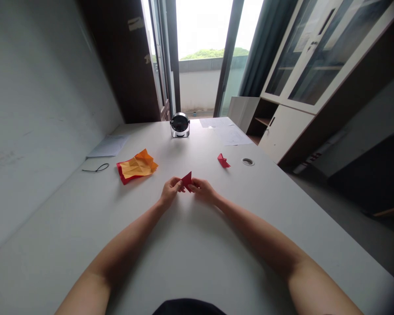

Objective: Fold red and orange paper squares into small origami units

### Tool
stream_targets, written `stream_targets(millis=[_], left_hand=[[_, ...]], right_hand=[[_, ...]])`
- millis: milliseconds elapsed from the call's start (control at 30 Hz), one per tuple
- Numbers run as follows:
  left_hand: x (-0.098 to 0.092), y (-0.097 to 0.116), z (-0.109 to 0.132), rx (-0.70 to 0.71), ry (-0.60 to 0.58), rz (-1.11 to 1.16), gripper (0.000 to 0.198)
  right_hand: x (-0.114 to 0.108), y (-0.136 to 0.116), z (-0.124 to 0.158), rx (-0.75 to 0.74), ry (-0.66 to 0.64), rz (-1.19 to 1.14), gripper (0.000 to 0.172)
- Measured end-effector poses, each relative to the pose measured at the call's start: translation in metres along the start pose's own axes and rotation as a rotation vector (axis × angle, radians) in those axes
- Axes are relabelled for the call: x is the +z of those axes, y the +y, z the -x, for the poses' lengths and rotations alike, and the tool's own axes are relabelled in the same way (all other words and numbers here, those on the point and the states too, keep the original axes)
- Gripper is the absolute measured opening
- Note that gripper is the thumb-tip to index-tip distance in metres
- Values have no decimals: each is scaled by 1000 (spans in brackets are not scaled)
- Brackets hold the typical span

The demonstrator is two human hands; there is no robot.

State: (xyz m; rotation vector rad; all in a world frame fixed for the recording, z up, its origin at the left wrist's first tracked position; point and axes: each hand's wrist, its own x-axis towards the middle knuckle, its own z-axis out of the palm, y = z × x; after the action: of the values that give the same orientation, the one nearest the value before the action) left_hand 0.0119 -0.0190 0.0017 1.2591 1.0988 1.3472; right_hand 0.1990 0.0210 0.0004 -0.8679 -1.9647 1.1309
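Observation:
Between my two hands, above the middle of the white table (170,245), is a small red folded paper (187,180) shaped like a triangle. My left hand (173,188) pinches its left side between thumb and fingers. On the right side, my right hand (201,189) grips the paper's lower edge with closed fingers. To the left lie creased orange and red paper sheets (138,166). A second red folded paper piece (223,161) rests on the table at the right, apart from my hands.
A white tape roll (248,162) lies near the right edge. A round black and silver device (180,125) stands at the back. Papers (230,132) lie back right, another stack (108,145) at left, with a black cord (98,168) before it.

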Motion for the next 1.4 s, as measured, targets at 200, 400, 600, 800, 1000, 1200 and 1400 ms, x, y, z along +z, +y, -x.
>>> stream_targets(millis=[200, 400, 600, 800, 1000, 1200, 1400], left_hand=[[-2, 0, -1, -30, 12, 25, 39], [-3, -2, -2, -40, 13, 43, 40], [-5, -2, -4, -57, 34, 56, 45], [-7, -1, -4, -55, 12, 89, 42], [-6, -3, -4, -51, -92, 90, 41], [-6, -5, -5, -54, -109, 65, 41], [-8, -5, -5, -60, -153, 98, 39]], right_hand=[[1, 1, 1, 46, 6, -2, 32], [0, -4, 2, 34, 13, 45, 35], [1, -3, 2, 20, 21, 58, 32], [-1, -7, 3, -13, 27, 28, 35], [-1, -14, 4, -12, 37, -98, 38], [-4, -13, 6, -31, 87, -65, 38], [-4, -9, 2, -27, 60, -233, 41]])
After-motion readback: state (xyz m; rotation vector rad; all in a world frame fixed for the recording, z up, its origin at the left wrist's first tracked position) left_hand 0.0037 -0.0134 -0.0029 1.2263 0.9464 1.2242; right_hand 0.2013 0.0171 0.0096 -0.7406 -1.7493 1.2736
